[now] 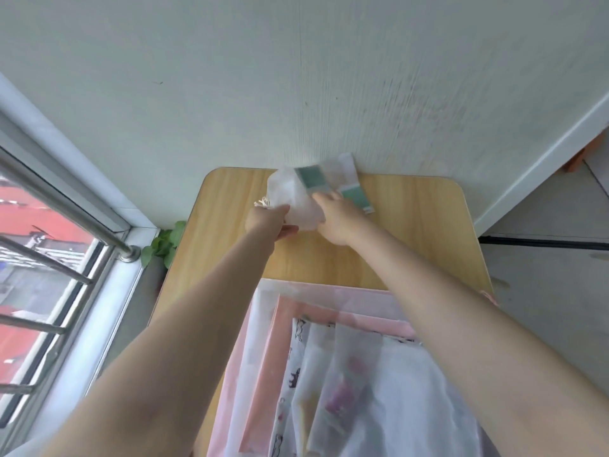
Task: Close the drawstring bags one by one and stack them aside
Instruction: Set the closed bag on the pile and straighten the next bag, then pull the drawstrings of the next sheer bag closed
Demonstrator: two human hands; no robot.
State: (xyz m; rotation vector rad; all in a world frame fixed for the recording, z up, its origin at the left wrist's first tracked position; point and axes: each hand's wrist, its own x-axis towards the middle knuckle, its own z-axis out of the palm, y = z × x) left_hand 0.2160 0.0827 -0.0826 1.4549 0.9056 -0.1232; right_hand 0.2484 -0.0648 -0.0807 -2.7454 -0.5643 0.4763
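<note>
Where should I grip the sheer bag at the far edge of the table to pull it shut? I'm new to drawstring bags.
Grip the bag by its frayed cord ends, coming from the left, probably with the left hand already beside them. The cords stick out on that side, marking the gathered mouth. The right hand can hold the bag's body on the table against the pull.
</note>
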